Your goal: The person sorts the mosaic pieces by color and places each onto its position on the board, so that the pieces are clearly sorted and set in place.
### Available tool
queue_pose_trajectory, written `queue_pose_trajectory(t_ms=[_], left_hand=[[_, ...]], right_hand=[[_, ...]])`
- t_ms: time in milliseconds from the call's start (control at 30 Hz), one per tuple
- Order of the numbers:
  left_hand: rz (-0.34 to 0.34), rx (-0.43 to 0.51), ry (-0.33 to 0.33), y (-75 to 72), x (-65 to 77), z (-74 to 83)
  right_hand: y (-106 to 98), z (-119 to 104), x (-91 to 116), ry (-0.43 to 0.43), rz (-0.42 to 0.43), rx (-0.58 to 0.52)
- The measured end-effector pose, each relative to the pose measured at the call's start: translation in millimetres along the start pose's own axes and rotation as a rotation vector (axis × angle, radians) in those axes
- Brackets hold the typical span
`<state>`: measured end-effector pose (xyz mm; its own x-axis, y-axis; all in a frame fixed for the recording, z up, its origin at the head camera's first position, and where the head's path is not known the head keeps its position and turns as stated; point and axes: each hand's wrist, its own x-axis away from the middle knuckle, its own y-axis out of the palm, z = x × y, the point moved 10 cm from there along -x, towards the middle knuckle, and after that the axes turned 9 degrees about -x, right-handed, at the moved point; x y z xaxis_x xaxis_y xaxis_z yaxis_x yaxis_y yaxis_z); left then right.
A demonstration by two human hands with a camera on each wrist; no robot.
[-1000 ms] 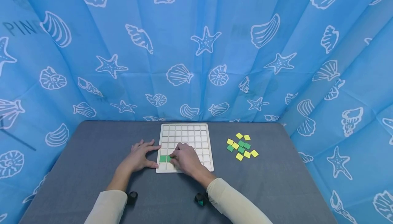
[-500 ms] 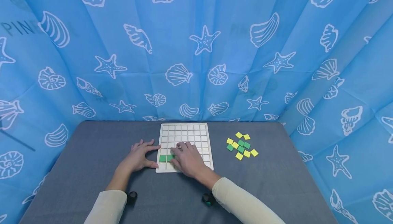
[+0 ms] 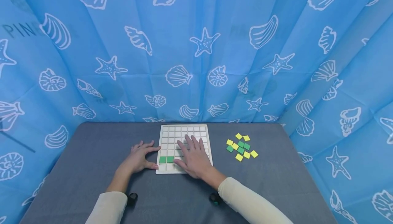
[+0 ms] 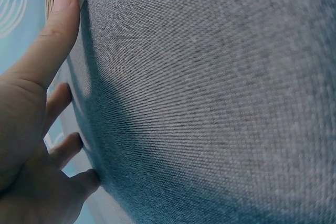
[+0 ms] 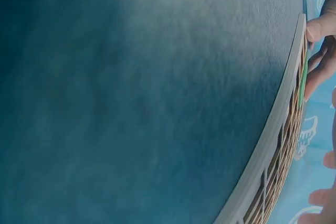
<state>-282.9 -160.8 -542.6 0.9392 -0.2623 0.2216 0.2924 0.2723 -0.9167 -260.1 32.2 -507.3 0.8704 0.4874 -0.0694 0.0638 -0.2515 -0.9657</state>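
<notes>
Left hand (image 3: 139,156) spread against grid board (image 3: 184,127), gripping nothing; right hand (image 3: 195,161) spread, empty over it; lift straight up, green tiles (image 3: 163,160) undisturbed.

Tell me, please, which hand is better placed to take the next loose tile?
Probably the right hand: it is nearer to the loose tiles, which lie to the right of the board, and seems to hold nothing. The left hand touches the board's left edge, farther away.
</notes>
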Motion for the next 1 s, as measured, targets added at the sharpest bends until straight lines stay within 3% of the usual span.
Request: queue_pose_trajectory(t_ms=[467, 1000], left_hand=[[0.005, 0.006, -0.002, 2.1, -1.6, 0.7], [0.010, 0.002, -0.004, 1.8, -1.4, -1.0]], right_hand=[[0, 32, 11, 0.043, -0.006, 0.038], [-19, 74, 29, 0.103, 0.056, 0.026]])
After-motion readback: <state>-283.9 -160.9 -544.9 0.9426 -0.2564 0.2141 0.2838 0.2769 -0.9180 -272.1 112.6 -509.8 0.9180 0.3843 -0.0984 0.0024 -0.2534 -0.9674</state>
